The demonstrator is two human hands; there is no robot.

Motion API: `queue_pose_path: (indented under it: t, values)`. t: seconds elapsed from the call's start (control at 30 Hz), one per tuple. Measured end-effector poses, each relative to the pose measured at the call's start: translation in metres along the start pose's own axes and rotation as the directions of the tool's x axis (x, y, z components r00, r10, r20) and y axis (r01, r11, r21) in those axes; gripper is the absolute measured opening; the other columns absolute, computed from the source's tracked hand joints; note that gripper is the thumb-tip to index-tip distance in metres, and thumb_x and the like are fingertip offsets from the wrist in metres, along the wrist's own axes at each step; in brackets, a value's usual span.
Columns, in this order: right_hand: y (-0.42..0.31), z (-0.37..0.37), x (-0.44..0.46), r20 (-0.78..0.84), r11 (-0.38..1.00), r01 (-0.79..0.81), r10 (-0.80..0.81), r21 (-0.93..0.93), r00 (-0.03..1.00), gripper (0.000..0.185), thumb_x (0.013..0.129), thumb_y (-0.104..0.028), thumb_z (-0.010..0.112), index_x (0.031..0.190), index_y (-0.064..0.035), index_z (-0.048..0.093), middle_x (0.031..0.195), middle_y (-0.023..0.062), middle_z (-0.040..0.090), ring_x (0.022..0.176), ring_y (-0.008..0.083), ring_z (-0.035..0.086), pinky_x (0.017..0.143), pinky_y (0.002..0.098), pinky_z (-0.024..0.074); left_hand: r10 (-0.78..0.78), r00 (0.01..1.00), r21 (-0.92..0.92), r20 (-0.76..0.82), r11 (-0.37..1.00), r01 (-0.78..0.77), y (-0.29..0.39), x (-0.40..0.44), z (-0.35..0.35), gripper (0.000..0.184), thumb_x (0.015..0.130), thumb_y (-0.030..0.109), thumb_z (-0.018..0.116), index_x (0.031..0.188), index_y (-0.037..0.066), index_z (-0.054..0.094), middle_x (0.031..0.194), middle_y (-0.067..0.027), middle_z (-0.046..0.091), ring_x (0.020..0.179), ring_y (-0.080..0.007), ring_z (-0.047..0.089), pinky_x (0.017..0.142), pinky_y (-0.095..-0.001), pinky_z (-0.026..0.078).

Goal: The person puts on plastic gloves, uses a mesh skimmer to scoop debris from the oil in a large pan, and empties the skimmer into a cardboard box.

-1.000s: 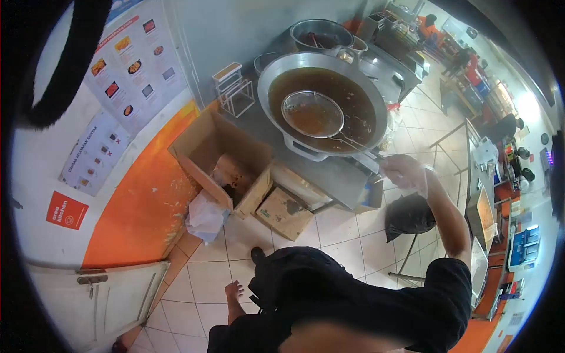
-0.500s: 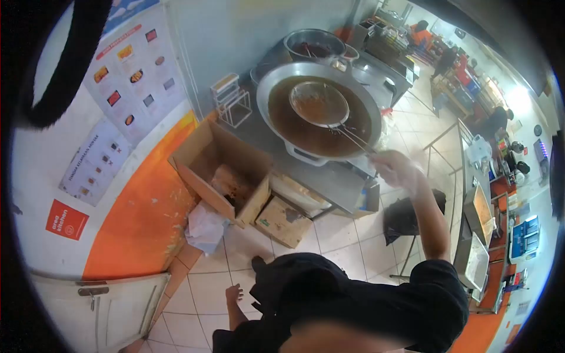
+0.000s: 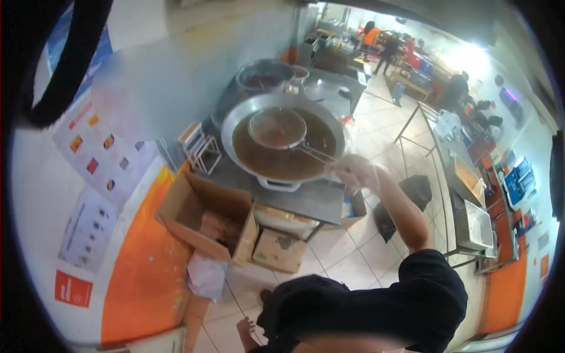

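Note:
My right hand (image 3: 355, 173) is closed around the long handle of a round wire mesh strainer (image 3: 277, 128). The strainer's basket is over the brown liquid (image 3: 282, 162) in a wide metal wok (image 3: 241, 106); I cannot tell how deep it dips. Some dark bits show in the liquid. My left hand (image 3: 245, 325) hangs low beside my body, away from the wok, with fingers loosely apart and nothing in them.
Behind the wok stands a metal pot (image 3: 265, 75). A small white rack (image 3: 205, 155) is on the counter's left. Below are an open cardboard box (image 3: 194, 235) and a black bag (image 3: 406, 206). Two trays (image 3: 475, 226) line the right-hand table. People (image 3: 388, 50) stand far back.
My view has turned, so the wok and counter sit lower and further left. My right hand still grips the strainer, whose basket stays over the wok. My left hand still hangs down.

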State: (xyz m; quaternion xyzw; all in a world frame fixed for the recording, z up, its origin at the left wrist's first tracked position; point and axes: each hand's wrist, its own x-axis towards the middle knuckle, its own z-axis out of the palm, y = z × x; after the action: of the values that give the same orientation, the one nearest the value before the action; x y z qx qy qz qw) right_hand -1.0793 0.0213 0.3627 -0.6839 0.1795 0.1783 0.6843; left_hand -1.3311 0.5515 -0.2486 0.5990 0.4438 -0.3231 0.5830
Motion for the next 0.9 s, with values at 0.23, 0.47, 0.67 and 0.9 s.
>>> queue_pose_path:
  t: [0.23, 0.47, 0.67, 0.9]
  values:
    - [-0.004, 0.027, -0.016, -0.036, 1.000, 0.022, -0.022, -0.015, 0.999, 0.018, 0.090, -0.018, 0.053, 0.089, -0.0018, 0.060, 0.055, -0.0060, 0.043, 0.040, 0.0020, 0.037, 0.034, 0.0172, 0.0281, -0.055, 0.998, -0.162, -0.020, 0.986, 0.051, -0.002, -0.002, -0.003, 0.029, 0.088, 0.029, 0.055, 0.101, 0.003, 0.056, 0.076, -0.0142, 0.061, 0.058, -0.0237, 0.058, 0.049, -0.0341, 0.045]
    - [-0.007, 0.082, -0.042, -0.086, 0.990, 0.092, -0.101, -0.107, 0.991, 0.022, 0.091, -0.020, 0.051, 0.096, -0.0010, 0.061, 0.055, -0.0038, 0.043, 0.039, 0.0048, 0.038, 0.034, 0.0198, 0.0300, 0.038, 0.999, -0.111, 0.025, 0.993, -0.035, -0.008, 0.003, -0.013, 0.030, 0.089, 0.030, 0.055, 0.103, 0.003, 0.057, 0.079, -0.0131, 0.063, 0.061, -0.0236, 0.058, 0.051, -0.0363, 0.046]
    - [0.030, 0.164, -0.026, -0.165, 0.939, 0.019, -0.080, -0.344, 0.983, 0.024, 0.088, -0.019, 0.050, 0.103, -0.0048, 0.063, 0.058, -0.0021, 0.049, 0.041, 0.0060, 0.045, 0.035, 0.0201, 0.0313, 0.022, 0.998, -0.123, -0.051, 0.992, -0.028, 0.009, -0.032, -0.018, 0.038, 0.086, 0.030, 0.055, 0.110, 0.000, 0.055, 0.094, -0.0157, 0.065, 0.073, -0.0284, 0.063, 0.062, -0.0420, 0.048]
    - [0.166, 0.203, 0.112, 0.129, 0.316, 0.269, -0.401, -0.910, 0.907, 0.024, 0.079, -0.019, 0.052, 0.087, 0.0006, 0.064, 0.070, 0.0156, 0.062, 0.065, 0.0312, 0.059, 0.061, 0.0393, 0.0459, 0.084, 0.995, -0.282, -0.048, 0.955, -0.095, -0.022, -0.066, -0.027, 0.036, 0.084, 0.028, 0.055, 0.108, 0.002, 0.054, 0.092, -0.0151, 0.065, 0.073, -0.0285, 0.063, 0.062, -0.0428, 0.048]
